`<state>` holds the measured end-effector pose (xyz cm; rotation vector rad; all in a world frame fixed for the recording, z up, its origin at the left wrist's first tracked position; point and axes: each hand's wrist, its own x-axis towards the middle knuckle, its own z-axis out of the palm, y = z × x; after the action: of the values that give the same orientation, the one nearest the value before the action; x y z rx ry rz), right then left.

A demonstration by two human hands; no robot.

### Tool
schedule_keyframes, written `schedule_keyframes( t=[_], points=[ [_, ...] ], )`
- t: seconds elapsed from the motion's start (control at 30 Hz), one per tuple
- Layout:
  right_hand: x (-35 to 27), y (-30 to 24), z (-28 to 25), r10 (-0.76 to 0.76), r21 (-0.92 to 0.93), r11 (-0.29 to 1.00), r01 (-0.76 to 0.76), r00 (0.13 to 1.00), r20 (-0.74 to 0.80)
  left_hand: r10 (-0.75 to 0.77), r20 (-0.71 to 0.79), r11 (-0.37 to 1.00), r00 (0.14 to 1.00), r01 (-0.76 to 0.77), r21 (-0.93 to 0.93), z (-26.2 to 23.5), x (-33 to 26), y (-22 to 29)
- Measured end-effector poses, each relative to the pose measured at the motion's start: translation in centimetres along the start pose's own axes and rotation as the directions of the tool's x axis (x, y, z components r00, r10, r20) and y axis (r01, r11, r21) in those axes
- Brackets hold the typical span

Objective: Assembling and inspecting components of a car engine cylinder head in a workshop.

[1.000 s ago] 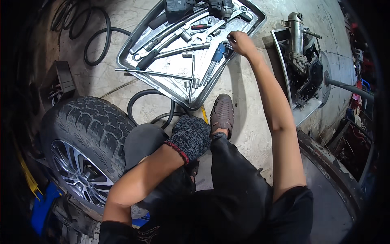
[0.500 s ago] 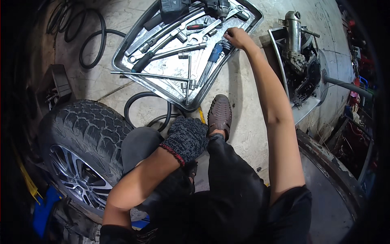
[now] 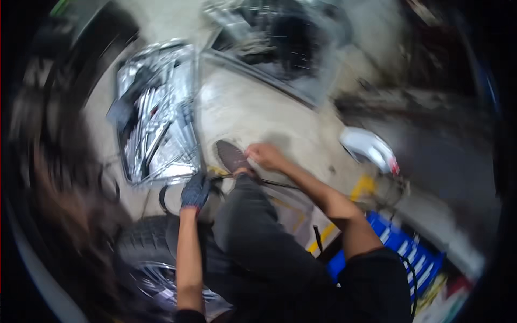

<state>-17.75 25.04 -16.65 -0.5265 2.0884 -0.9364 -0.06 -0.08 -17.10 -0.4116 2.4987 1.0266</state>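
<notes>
My left hand (image 3: 195, 191), in a dark knitted glove with a red cuff, is at the near right corner of a metal tray (image 3: 175, 164). Blur hides its fingers and whether they touch the rim. Wrenches, ratchets and other hand tools (image 3: 153, 126) fill much of the tray, smeared by motion. To the right of a brown woven shoe (image 3: 229, 155), my bare right hand (image 3: 265, 156) is in the air with its fingers curled closed. What it holds, if anything, cannot be made out.
A wheel with a chunky tyre (image 3: 141, 239) lies at lower left, near a black hose (image 3: 163, 199). At lower right sits a blue case (image 3: 401, 237) with pale pieces. Beyond are a dark mechanical part (image 3: 296, 46) and a white object with a red end (image 3: 371, 148).
My right hand has left the tray's right edge and drawn back toward me. The view has swung to the right, bringing in the blue case; the gloved hand is nearer the tray corner.
</notes>
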Motion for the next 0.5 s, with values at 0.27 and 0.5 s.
schedule_keyframes(
  t=[0.27, 0.5],
  points=[
    [-38.5, 1.7, 1.5, 0.837, 0.895, 0.445, -0.038, 0.372, -0.401, 0.075, 0.378, 0.811, 0.923, 0.164, -0.561, -6.0, -6.6, 14.4],
    [-63.6, 3.9, 4.9, 0.974, 0.623, 0.085, 0.777, -0.197, 0.113, 0.549, 0.715, 0.627, 0.433, -0.779, -0.009, -7.6, -17.2, 11.2]
  ],
)
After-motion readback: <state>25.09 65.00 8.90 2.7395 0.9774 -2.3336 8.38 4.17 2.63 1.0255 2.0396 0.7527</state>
